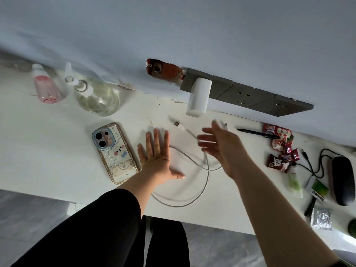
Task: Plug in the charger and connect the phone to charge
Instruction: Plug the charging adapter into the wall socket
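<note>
both my left hand (157,157) and right hand (221,149) hover spread wide, holding nothing; charger (198,97) sits in the socket (194,81), but cable (196,166) and phone (114,152) lie unconnected.

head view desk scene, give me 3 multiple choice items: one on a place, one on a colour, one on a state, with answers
1. Where does the phone lie?
A. left of the left hand
B. right of the pen
C. on the floor

2. What colour is the charger in the wall socket?
A. black
B. white
C. red

3. What state is the cable's USB plug in?
A. in the charger
B. in the phone
C. loose on the desk

Answers: 1 A, it lies just beyond the flat left hand; 2 B, its body is white; 3 C, the plug lies free below the charger.
</note>
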